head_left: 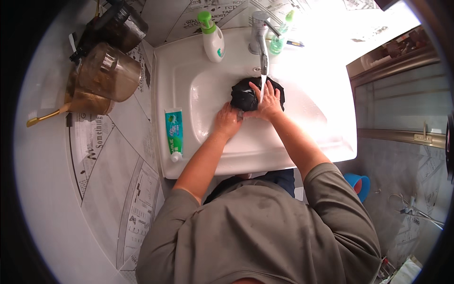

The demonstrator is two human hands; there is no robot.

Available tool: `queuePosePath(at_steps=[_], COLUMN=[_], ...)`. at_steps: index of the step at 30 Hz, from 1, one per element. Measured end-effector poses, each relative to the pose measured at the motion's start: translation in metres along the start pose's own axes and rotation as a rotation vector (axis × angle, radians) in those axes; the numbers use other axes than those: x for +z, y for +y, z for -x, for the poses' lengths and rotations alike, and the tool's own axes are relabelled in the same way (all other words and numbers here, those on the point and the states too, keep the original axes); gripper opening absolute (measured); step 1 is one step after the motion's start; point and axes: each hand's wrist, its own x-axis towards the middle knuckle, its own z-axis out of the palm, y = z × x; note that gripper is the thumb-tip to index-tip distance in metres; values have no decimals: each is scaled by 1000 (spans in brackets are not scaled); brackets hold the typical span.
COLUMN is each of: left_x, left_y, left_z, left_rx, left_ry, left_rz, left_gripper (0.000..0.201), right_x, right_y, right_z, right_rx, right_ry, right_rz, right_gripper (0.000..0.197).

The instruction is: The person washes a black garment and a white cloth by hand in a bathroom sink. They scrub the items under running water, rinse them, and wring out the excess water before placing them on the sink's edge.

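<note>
A bunched black cloth [243,97] lies wet in the white sink [201,102], below the tap [259,35]. Water runs from the spout in a thin stream onto my right hand [268,105]. That hand is spread over the right part of the cloth, fingers apart and pointing toward the tap. My left hand [228,122] is at the cloth's near left edge, with its fingers closed on the fabric and their tips partly hidden. Between the two hands shows a small pale patch, too small to make out.
Behind the basin stand a white pump bottle [213,42] with a green top and a clear green bottle [279,40]. A toothpaste tube [174,135] lies on the left rim. Cups [111,71] and a yellow toothbrush [47,115] hang on the left wall. A blue container [362,187] is below right.
</note>
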Motion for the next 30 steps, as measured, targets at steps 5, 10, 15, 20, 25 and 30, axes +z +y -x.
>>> queuePosePath(at_steps=[5, 10, 15, 20, 25, 30], left_x=[0, -2, -5, -10, -12, -8], left_y=[-10, -9, -7, -6, -7, -11], left_z=[-5, -11, -17, -23, -24, -22], left_rx=[16, -99, -109, 45, -25, -36], left_ry=[97, 155, 287, 265, 182, 194], left_rz=[37, 184, 342, 305, 410, 388], left_gripper=[52, 69, 88, 89, 82, 73], right_x=[26, 29, 30, 21, 12, -8], right_y=[0, 1, 6, -42, -33, 21], right_z=[0, -9, -7, 2, 38, 38], right_rx=[-2, -42, -29, 351, 188, 778], right_ry=[246, 345, 347, 40, 185, 321], right_rz=[5, -36, -63, -205, -730, -2106], right_gripper=[117, 113, 111, 116, 74, 33])
